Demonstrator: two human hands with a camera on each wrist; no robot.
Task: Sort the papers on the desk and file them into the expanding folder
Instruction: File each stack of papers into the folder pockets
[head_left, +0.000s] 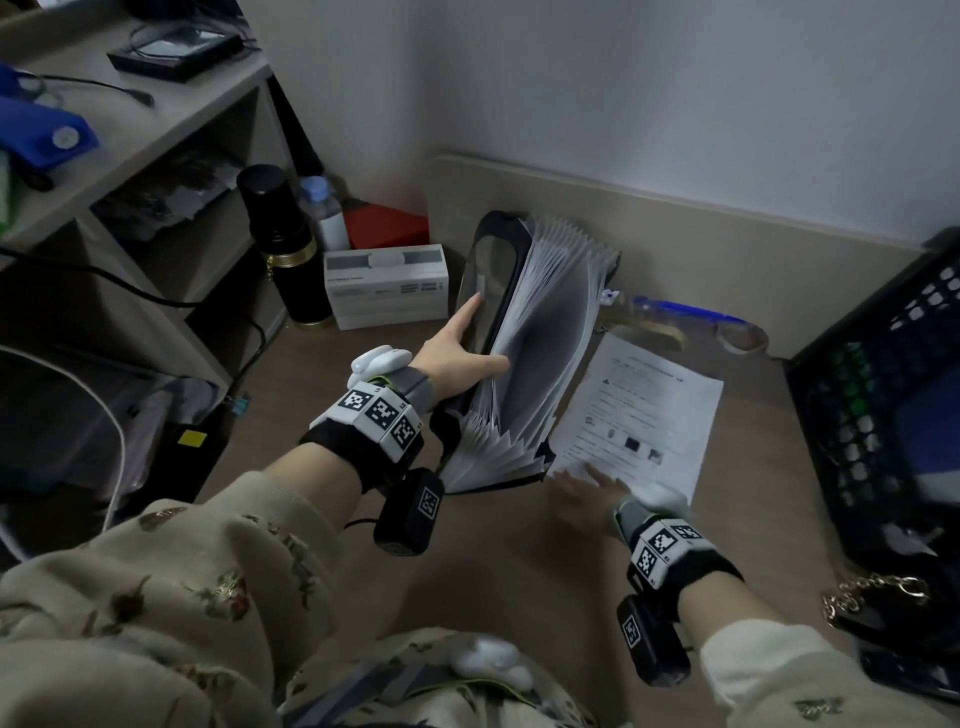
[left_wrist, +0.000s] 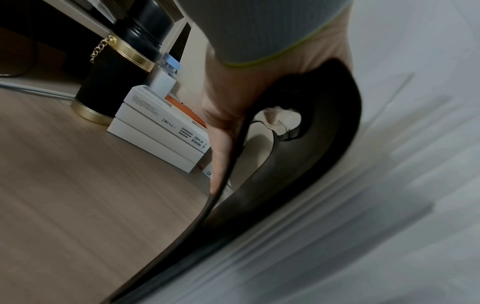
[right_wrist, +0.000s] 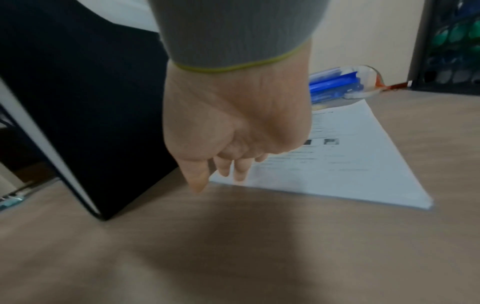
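The black expanding folder (head_left: 540, 332) stands upright on the desk with its white pockets fanned open. My left hand (head_left: 462, 348) grips its front cover, thumb inside against the pockets and fingers outside. The left wrist view shows the hand (left_wrist: 226, 127) against the bent black cover (left_wrist: 298, 174). A printed paper (head_left: 644, 405) lies flat on the desk to the right of the folder. Over its near left corner is my right hand (head_left: 587, 483), fingers spread. In the right wrist view its fingertips (right_wrist: 240, 174) hang loosely at the paper's (right_wrist: 337, 164) edge, beside the folder (right_wrist: 91, 113).
A black and gold flask (head_left: 285, 249) and a white box (head_left: 387, 286) stand left of the folder, below a shelf unit (head_left: 156, 135). A blue pen in a clear pouch (head_left: 685, 314) lies behind the paper. A black mesh basket (head_left: 883, 405) bounds the right side.
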